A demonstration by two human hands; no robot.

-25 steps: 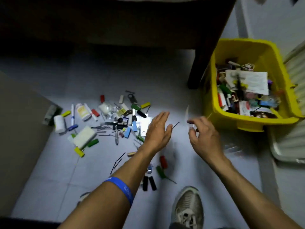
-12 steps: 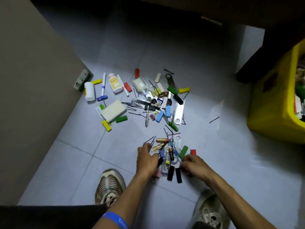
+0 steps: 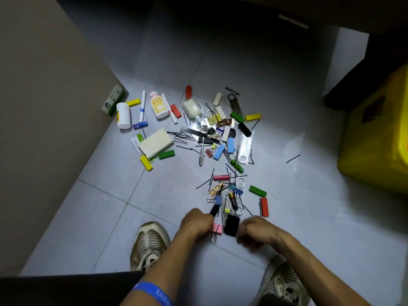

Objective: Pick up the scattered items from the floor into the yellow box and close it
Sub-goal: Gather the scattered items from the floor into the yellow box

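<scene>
Small items lie scattered over the pale floor tiles: coloured blocks, hairpins, binder clips, a white bottle [image 3: 123, 115], a white sponge block [image 3: 156, 143] and a spoon [image 3: 202, 151]. The yellow box [image 3: 375, 140] stands at the right edge, with only its side wall in view. My left hand [image 3: 195, 221] is curled at the near end of the pile and grips a dark block [image 3: 214, 210], with a pink binder clip [image 3: 217, 228] at its fingers. My right hand [image 3: 256, 230], blurred, is curled against a black block [image 3: 231, 225]. A green block [image 3: 257, 191] and a red block [image 3: 264, 207] lie just beyond it.
A beige panel [image 3: 44, 107] closes off the left side, with a green-and-white carton [image 3: 113, 99] at its foot. A dark furniture leg [image 3: 353, 85] stands behind the box. My two shoes [image 3: 150, 246] [image 3: 284, 281] flank my hands. One stray hairpin [image 3: 292, 159] lies towards the box.
From near the yellow box my hands have come down to the near end of the pile and curled round small items. The view has swung left and down.
</scene>
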